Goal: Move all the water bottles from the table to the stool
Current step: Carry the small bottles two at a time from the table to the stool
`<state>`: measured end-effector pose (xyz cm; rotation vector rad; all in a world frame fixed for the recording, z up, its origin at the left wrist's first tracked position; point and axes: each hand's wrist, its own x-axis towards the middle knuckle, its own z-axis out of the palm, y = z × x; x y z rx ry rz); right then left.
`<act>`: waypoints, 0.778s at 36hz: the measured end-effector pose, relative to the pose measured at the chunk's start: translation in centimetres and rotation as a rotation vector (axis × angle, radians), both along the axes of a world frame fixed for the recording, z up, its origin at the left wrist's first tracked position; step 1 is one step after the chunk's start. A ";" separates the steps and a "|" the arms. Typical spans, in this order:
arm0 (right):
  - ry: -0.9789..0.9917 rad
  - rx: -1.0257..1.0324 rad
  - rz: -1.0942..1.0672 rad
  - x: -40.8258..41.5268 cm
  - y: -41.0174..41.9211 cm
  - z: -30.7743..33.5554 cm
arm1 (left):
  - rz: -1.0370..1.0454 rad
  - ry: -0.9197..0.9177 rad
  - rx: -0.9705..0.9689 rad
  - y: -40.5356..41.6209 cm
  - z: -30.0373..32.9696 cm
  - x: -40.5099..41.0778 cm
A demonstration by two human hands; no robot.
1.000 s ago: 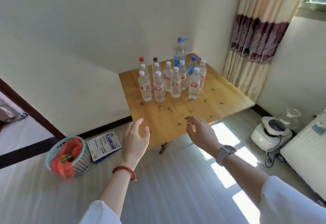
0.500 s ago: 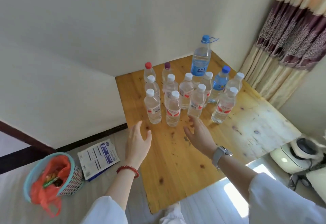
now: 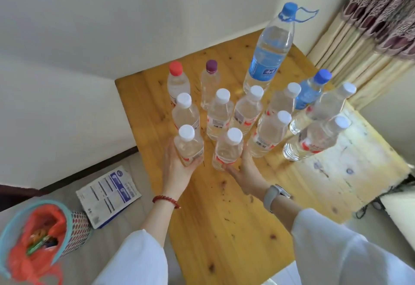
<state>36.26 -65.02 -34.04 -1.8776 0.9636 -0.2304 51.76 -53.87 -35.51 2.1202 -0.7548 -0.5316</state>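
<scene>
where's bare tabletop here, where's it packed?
Bare: the near half of the table, between the two wrists and the near edge, and the pale patch right of the bottles. Packed: the bottle cluster at the far end, where left hand and right hand each hold a front bottle.

1. plain cream walls [image 3: 112, 26] meet in a corner on the far side.
2. a dark skirting strip [image 3: 89, 168] runs along the wall's foot on the left.
3. a patterned curtain [image 3: 381, 15] with maroon bands hangs at far right.
4. the floor [image 3: 134, 217] is pale.
5. on it, near left, stand a teal basket [image 3: 74, 224] lined with an orange bag and a printed white-and-blue packet [image 3: 107, 195].
6. sunlight brightens the right side.
</scene>
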 end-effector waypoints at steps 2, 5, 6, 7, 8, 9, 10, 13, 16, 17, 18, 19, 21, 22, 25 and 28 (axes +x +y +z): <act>-0.025 0.035 -0.020 0.2 -0.2 -0.1 | -0.024 0.029 -0.098 -0.3 0.3 0.4; -0.059 0.076 0.000 0.1 -0.3 0.1 | -0.022 0.023 -0.159 -0.2 0.4 0.4; -0.063 0.076 0.005 0.0 -0.3 0.3 | -0.027 0.027 -0.161 -0.1 0.6 0.3; -0.067 0.075 0.005 -0.2 -0.3 0.4 | -0.026 0.038 -0.178 0.0 0.4 0.2; -0.074 0.075 0.000 -0.5 -0.1 0.6 | -0.035 0.028 -0.174 0.2 0.8 -0.1; -0.082 0.073 -0.007 -0.8 0.1 0.9 | -0.044 0.027 -0.181 0.5 0.8 -0.5; -0.087 0.067 -0.015 -1.3 0.3 1.2 | -0.050 0.027 -0.184 0.8 1.0 -0.9; -0.078 0.052 -0.042 -3.3 1.5 1.9 | -0.081 0.082 -0.199 1.9 1.8 -2.6; -0.054 0.037 -0.085 -6.4 2.9 2.5 | -0.136 0.093 -0.182 2.8 2.9 -4.7; -0.042 0.022 -0.101 -7.6 3.4 2.7 | -0.150 0.099 -0.180 2.9 3.2 -5.4; -0.029 0.010 -0.117 -8.8 3.8 2.9 | -0.165 0.107 -0.178 3.0 3.6 -6.3; -0.016 0.003 -0.134 -10.0 4.2 3.2 | -0.180 0.119 -0.181 3.0 3.7 -7.1; 0.007 -0.006 -0.173 -12.6 5.0 3.5 | -0.229 0.147 -0.167 2.8 3.9 -9.1; 0.018 -0.008 -0.197 -13.9 5.5 3.7 | -0.258 0.151 -0.149 2.6 3.9 -10.1; 0.038 0.006 -0.308 -18.3 6.8 4.2 | -0.341 0.149 -0.101 1.7 3.7 -13.7; 0.046 0.012 -0.434 -23.4 8.1 4.5 | -0.457 0.127 -0.068 0.6 3.7 -18.3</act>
